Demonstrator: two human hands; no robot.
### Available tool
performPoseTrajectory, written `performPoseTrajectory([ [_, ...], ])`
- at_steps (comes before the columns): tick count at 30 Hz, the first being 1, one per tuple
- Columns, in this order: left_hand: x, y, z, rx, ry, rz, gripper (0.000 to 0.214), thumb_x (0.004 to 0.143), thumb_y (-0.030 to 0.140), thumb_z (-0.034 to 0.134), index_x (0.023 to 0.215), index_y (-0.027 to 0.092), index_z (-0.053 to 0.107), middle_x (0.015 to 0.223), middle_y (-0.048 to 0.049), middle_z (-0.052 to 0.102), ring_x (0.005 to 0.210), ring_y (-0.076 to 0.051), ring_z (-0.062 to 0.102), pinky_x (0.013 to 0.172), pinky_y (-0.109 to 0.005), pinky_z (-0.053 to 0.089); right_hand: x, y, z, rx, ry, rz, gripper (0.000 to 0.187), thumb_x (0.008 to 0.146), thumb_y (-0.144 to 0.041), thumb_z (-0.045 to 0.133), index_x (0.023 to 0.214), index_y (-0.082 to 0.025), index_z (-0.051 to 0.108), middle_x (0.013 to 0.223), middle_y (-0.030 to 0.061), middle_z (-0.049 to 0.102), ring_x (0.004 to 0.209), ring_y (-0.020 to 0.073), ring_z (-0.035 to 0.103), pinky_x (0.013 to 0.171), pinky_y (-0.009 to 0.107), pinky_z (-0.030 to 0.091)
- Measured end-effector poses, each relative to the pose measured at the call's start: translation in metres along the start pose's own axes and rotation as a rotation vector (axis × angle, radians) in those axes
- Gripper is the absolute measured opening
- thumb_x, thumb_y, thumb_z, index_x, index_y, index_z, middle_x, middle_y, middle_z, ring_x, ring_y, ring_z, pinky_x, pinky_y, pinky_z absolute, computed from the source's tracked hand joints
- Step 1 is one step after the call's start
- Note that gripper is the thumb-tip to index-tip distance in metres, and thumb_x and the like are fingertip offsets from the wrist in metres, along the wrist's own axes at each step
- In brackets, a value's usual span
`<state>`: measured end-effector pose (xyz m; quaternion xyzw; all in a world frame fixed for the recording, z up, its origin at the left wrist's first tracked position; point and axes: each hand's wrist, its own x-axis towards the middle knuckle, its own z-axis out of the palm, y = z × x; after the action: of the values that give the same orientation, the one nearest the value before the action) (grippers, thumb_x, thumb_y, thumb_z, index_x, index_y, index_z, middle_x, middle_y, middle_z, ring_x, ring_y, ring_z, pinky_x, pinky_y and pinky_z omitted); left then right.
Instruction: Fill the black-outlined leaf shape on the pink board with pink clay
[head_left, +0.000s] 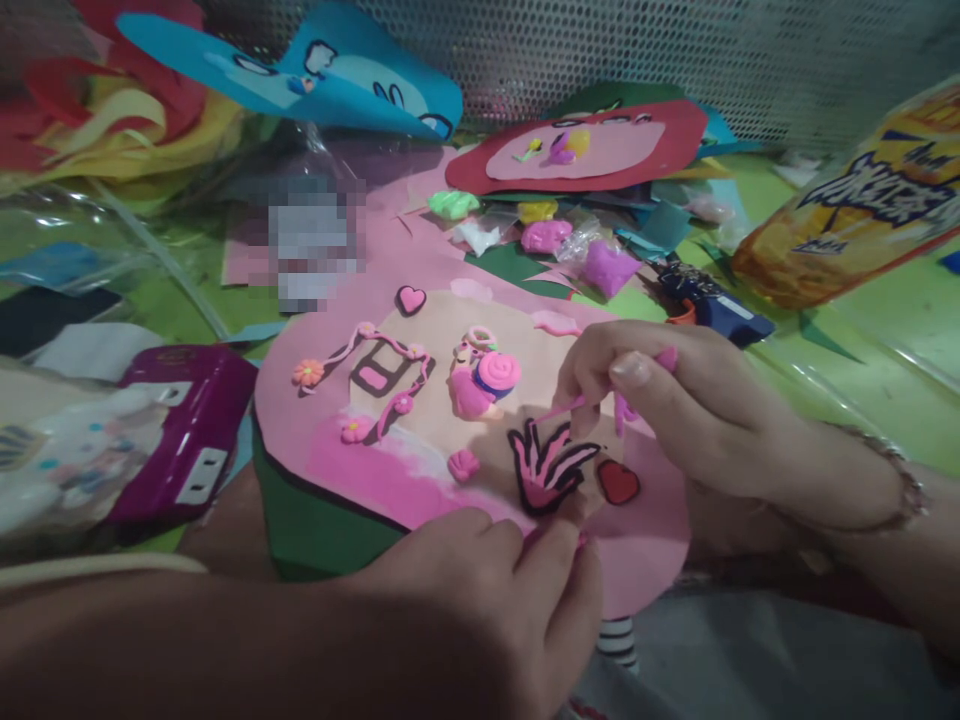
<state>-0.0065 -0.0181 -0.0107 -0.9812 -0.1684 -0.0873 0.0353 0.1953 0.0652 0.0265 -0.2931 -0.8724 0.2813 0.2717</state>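
Note:
A pink paper cutout point(292, 400) with a beige centre lies before me, decorated with clay pieces. My right hand point(675, 410) pinches a thin pink modelling tool point(559, 410), its tip at the top of a black-outlined pink coral-like shape point(551, 470). The fingers of my left hand point(525, 590) are curled together at the cutout's lower edge, the index fingertip against the base of that shape; what they grip, if anything, is hidden. Nearby are a red heart point(619, 482), a pink clay shell point(463, 464) and a clay snail-like figure with a pink spiral point(497, 374).
Bags of coloured clay point(546, 236) lie behind the cutout, along with a red and pink paper piece point(577, 150). A yellow snack bag point(855, 200) stands at the right. At the left are a purple case point(187, 420) and a blue paper shape point(337, 75). A perforated panel point(637, 50) rises behind.

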Motion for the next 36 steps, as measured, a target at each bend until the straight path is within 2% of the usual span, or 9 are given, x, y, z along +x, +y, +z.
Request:
performPoseTrajectory([
  [12,0.001,-0.001,-0.001,0.032,0.014,0.023,0.038,0.089,0.016,0.038,0.121,0.004,0.057,0.107,-0.0224,0.063,0.063,-0.024,0.061,0.053,-0.039,0.053,-0.002,-0.003,0.001,-0.041,-0.043,-0.021,0.036,0.101,-0.030,0.028,0.078,-0.014,0.050,0.072,0.0030,0.056,0.063,0.0078,0.048,0.058,0.021,0.039],
  [16,0.002,-0.001,-0.001,0.028,0.028,0.016,0.038,0.088,0.014,0.039,0.119,0.006,0.058,0.110,-0.0225,0.063,0.059,-0.022,0.059,0.048,-0.036,0.050,-0.002,-0.005,0.001,-0.073,-0.054,-0.040,0.034,0.100,-0.028,0.028,0.078,-0.014,0.050,0.072,0.0027,0.055,0.065,0.0086,0.047,0.061,0.021,0.039],
  [22,0.001,-0.001,-0.001,0.037,0.000,0.000,0.040,0.089,0.019,0.040,0.123,0.005,0.056,0.128,-0.0247,0.053,0.066,-0.022,0.062,0.053,-0.036,0.052,-0.002,-0.008,0.001,-0.068,-0.060,-0.053,0.033,0.100,-0.030,0.029,0.079,-0.015,0.050,0.073,0.0020,0.054,0.067,0.0087,0.048,0.063,0.020,0.040],
  [26,0.000,0.000,-0.001,0.040,-0.010,0.002,0.041,0.088,0.017,0.040,0.124,0.003,0.054,0.128,-0.0266,0.052,0.066,-0.022,0.062,0.052,-0.035,0.052,-0.002,-0.009,0.002,-0.054,-0.083,-0.081,0.036,0.100,-0.031,0.027,0.079,-0.014,0.050,0.073,0.0024,0.054,0.068,0.0093,0.049,0.065,0.021,0.041],
  [30,0.000,0.000,-0.001,0.015,-0.021,0.002,0.043,0.088,0.015,0.038,0.126,0.003,0.052,0.135,-0.0285,0.045,0.068,-0.024,0.063,0.052,-0.037,0.053,-0.003,-0.011,0.001,-0.050,-0.102,-0.097,0.040,0.101,-0.034,0.024,0.079,-0.014,0.051,0.072,0.0026,0.053,0.068,0.0100,0.048,0.066,0.022,0.041],
  [36,0.000,-0.001,-0.001,0.019,-0.008,0.005,0.042,0.087,0.015,0.038,0.124,0.004,0.054,0.132,-0.0266,0.049,0.066,-0.023,0.063,0.052,-0.036,0.053,-0.004,-0.011,-0.001,-0.080,-0.065,-0.078,0.029,0.099,-0.026,0.031,0.081,-0.016,0.050,0.076,0.0026,0.056,0.069,0.0098,0.050,0.065,0.021,0.041],
])
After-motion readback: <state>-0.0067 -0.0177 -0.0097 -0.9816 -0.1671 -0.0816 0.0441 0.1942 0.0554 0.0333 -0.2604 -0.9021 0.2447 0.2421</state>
